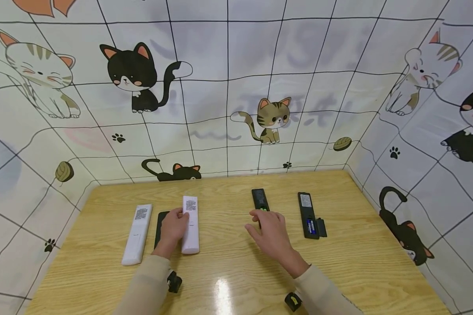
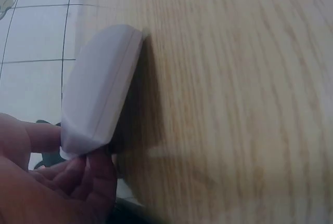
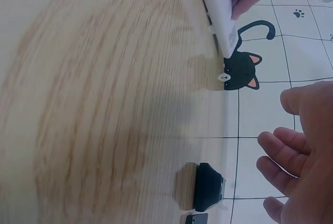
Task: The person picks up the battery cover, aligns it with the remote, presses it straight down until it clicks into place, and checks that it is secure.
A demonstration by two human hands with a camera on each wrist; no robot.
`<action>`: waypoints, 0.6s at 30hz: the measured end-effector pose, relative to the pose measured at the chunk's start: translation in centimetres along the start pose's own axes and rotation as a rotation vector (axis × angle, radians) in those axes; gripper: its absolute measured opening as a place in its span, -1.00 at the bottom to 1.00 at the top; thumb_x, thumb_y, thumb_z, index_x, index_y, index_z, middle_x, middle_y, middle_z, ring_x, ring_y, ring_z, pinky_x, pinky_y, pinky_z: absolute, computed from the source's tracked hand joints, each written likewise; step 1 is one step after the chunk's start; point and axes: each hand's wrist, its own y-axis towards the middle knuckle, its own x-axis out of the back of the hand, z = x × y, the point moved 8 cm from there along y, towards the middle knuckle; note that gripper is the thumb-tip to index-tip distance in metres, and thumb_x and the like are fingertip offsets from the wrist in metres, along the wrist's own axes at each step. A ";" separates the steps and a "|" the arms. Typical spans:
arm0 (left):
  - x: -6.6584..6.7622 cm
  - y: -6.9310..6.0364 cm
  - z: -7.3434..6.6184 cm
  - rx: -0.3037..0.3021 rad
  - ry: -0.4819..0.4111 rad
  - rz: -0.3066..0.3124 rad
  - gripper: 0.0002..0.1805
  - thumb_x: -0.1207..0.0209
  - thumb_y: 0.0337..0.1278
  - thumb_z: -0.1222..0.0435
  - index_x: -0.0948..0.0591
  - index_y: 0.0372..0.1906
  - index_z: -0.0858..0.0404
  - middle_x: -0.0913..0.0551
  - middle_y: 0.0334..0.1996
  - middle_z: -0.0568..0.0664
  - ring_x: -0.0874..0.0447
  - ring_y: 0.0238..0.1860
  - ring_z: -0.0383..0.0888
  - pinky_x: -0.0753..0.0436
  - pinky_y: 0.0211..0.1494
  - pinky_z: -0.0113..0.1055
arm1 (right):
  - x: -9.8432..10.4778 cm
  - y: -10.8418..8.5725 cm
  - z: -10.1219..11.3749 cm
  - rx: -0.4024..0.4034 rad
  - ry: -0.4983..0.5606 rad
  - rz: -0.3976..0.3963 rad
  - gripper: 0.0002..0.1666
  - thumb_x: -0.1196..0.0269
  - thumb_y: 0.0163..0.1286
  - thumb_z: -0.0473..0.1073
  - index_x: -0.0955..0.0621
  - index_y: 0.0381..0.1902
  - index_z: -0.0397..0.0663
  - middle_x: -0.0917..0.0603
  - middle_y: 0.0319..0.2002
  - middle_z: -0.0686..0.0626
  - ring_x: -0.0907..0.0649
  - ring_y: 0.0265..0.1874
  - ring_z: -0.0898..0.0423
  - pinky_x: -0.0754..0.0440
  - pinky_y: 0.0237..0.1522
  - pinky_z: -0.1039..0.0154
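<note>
In the head view my left hand [image 1: 175,229] pinches a white remote control [image 1: 191,227], label side up, between thumb and fingers. The left wrist view shows that remote [image 2: 99,83] tilted, with its near end in the left fingers [image 2: 99,177]. Beneath the left wrist lies a black remote [image 1: 160,227], partly hidden by the hand. My right hand [image 1: 273,234] hovers over the table, fingers loosely spread and holding nothing. Just beyond its fingertips lies a black remote [image 1: 260,199] with a bit of green at its lower part; the hand covers its near end.
At the left another white remote [image 1: 137,234] lies on the wooden table [image 1: 228,271]. To the right is a black remote [image 1: 307,214] with blue batteries showing, its loose battery cover [image 1: 321,227] beside it. Cat-printed cloth [image 1: 205,100] encloses the table's back and sides.
</note>
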 end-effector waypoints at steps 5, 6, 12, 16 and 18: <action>-0.2 -0.4 -0.6 -0.014 0.100 0.005 -0.43 0.09 0.42 0.15 -0.29 0.42 0.32 -0.52 0.23 0.28 -0.60 0.06 0.17 -0.56 0.04 0.05 | 0.0 0.0 -0.2 0.002 -0.001 -0.009 -0.56 -0.29 0.34 0.06 -0.58 0.11 0.02 -0.71 -0.15 0.01 -0.60 -0.01 0.02 -0.28 0.23 -0.14; -0.2 -0.5 -0.7 -0.017 0.113 0.010 -0.40 0.07 0.41 0.14 -0.25 0.44 0.32 -0.50 0.25 0.29 -0.61 0.06 0.18 -0.57 0.02 0.05 | 0.0 0.0 -0.3 0.004 -0.005 -0.011 -0.56 -0.29 0.34 0.06 -0.58 0.11 0.02 -0.71 -0.15 0.01 -0.60 -0.01 0.02 -0.28 0.23 -0.14; -0.6 -1.0 -1.4 -0.049 0.236 -0.006 -0.19 -0.21 0.14 0.13 -0.19 0.44 0.33 -0.53 0.11 0.30 -0.60 -0.07 0.16 -0.58 -0.17 0.01 | 0.0 0.0 -0.4 0.003 -0.001 -0.013 -0.56 -0.29 0.35 0.05 -0.59 0.11 -0.01 -0.71 -0.15 0.01 -0.60 -0.03 0.02 -0.28 0.22 -0.13; -0.7 -1.4 -1.9 -0.061 0.331 -0.022 -0.17 -0.20 0.11 0.13 -0.17 0.44 0.35 -0.45 0.20 0.34 -0.51 0.07 0.24 -0.54 -0.02 0.16 | 0.2 0.1 -0.8 -0.018 -0.001 -0.017 -0.57 -0.28 0.36 0.03 -0.58 0.12 0.01 -0.71 -0.14 0.01 -0.61 -0.01 0.01 -0.27 0.24 -0.14; -0.7 -1.6 -2.1 -0.071 0.369 -0.028 -0.20 -0.18 0.14 0.14 -0.20 0.43 0.38 -0.43 0.22 0.35 -0.48 0.12 0.27 -0.51 0.03 0.22 | 0.4 0.2 -1.1 -0.038 0.004 -0.016 -0.57 -0.27 0.37 0.02 -0.58 0.13 0.02 -0.71 -0.12 0.01 -0.61 0.00 0.00 -0.25 0.26 -0.15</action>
